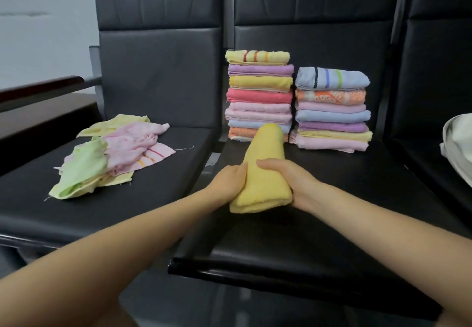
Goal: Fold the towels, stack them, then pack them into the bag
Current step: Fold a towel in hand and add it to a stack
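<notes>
Both hands grip a folded yellow towel over the middle seat: left hand curled round its left edge, right hand round its right. Two stacks stand at 12 o'clock, the taller stack just beside the shorter stack. Loose towels lie at 10 o'clock. A white bag shows at 3 o'clock. No writing is readable.

Black seats, two towel stacks, loose towels
</notes>
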`<state>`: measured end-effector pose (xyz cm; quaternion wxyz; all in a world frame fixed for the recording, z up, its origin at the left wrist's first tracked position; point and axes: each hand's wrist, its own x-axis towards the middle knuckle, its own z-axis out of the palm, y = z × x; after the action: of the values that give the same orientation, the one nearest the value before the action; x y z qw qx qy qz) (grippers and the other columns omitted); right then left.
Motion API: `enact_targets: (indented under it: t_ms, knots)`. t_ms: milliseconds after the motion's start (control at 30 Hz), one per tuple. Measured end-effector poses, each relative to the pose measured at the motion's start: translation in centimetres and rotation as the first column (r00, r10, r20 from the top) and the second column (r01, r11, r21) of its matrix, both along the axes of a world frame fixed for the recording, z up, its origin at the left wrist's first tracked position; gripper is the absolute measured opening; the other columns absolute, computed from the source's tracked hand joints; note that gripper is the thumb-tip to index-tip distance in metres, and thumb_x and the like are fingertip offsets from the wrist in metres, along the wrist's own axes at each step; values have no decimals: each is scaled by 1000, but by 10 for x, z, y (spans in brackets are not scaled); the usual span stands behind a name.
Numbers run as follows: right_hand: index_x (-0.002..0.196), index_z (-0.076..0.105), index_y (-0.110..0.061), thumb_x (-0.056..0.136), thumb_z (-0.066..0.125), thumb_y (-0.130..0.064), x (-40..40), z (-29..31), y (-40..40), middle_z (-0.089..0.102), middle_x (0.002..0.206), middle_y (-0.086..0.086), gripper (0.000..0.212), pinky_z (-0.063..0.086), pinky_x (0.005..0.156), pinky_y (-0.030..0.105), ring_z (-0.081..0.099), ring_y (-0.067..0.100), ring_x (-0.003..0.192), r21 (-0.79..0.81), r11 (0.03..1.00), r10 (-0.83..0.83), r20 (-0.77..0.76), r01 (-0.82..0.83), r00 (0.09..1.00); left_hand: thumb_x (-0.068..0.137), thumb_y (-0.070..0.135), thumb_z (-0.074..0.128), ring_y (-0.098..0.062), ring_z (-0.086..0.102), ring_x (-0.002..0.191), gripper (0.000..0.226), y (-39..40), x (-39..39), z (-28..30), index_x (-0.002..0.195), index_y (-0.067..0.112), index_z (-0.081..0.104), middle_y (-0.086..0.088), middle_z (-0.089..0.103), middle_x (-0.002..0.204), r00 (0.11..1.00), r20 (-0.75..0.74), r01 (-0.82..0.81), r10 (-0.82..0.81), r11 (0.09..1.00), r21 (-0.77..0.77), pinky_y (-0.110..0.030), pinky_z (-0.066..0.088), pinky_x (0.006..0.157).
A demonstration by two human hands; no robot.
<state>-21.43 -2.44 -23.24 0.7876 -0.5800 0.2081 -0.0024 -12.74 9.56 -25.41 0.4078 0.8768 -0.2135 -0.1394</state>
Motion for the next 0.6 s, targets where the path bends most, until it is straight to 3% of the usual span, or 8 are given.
enact_targets:
  t_ms: [67, 133, 200, 300, 400, 467, 567, 600]
  knots:
    - [101, 57, -13, 90, 63, -13, -2, 12, 0, 67, 100, 11, 13, 53, 80, 40, 65, 26, 90, -13, 1000, 15, 48, -15, 999, 102, 52, 28, -25, 53, 120, 60, -3, -10, 16, 135, 8, 50, -8, 55, 129, 979, -189, -107, 78, 984, -144, -31, 38, 101]
    - [108, 59, -10, 88, 60, -8, -4, 22, -3, 69, 101, 12, 20, 53, 81, 41, 66, 27, 91, 8, 998, 59, 98, -60, 993, 96, 61, 38, -23, 59, 114, 64, -1, -14, 24, 134, 11, 49, -6, 59, 126, 917, -398, -180, 28, 919, -350, -34, 45, 100]
    - [113, 60, -8, 77, 64, -10, -8, 32, -10, 70, 103, 13, 37, 53, 84, 42, 66, 28, 93, 11, 994, 109, 125, -111, 986, 93, 61, 45, -22, 67, 100, 59, 7, -16, 34, 127, 14, 54, -6, 68, 114, 790, -589, -215, -172, 821, -529, -36, 53, 84]
    - [113, 60, -10, 69, 67, -17, -14, 43, -19, 73, 92, 10, 45, 56, 75, 38, 70, 25, 82, -57, 988, 148, 93, -143, 985, 88, 58, 54, -30, 67, 102, 59, 17, -23, 44, 129, 15, 57, -14, 69, 116, 627, -721, -286, -295, 774, -565, -41, 53, 78]
    - [106, 60, -13, 89, 60, -22, -17, 44, -20, 72, 74, 7, 19, 57, 59, 27, 70, 19, 64, -5, 999, 51, 88, -51, 995, 95, 44, 52, -31, 62, 107, 51, 11, -25, 54, 135, 12, 51, -18, 63, 124, 679, -693, -382, -244, 689, -616, -41, 51, 80]
    - [99, 63, -17, 95, 55, -29, -17, 42, -17, 70, 68, 2, 15, 55, 57, 23, 68, 15, 59, 94, 993, -76, 112, 66, 991, 99, 41, 48, -27, 62, 108, 48, 3, -29, 59, 136, 11, 48, -14, 62, 124, 738, -655, -451, -163, 602, -659, -39, 50, 83]
    - [104, 67, -18, 91, 61, -39, -18, 33, -11, 73, 92, 4, 26, 56, 79, 33, 70, 19, 85, 219, 959, -209, 120, 179, 971, 100, 42, 47, -25, 57, 119, 48, -11, -34, 58, 135, 9, 42, -7, 57, 125, 778, -626, -542, -47, 454, -707, -36, 48, 88]
    - [109, 65, -18, 88, 64, -43, -19, 31, -8, 71, 103, 7, 33, 54, 88, 39, 68, 23, 96, 250, 949, -218, 87, 190, 972, 101, 43, 44, -25, 56, 121, 51, -16, -37, 57, 137, 8, 41, -8, 57, 128, 789, -612, -527, -57, 448, -722, -35, 47, 90]
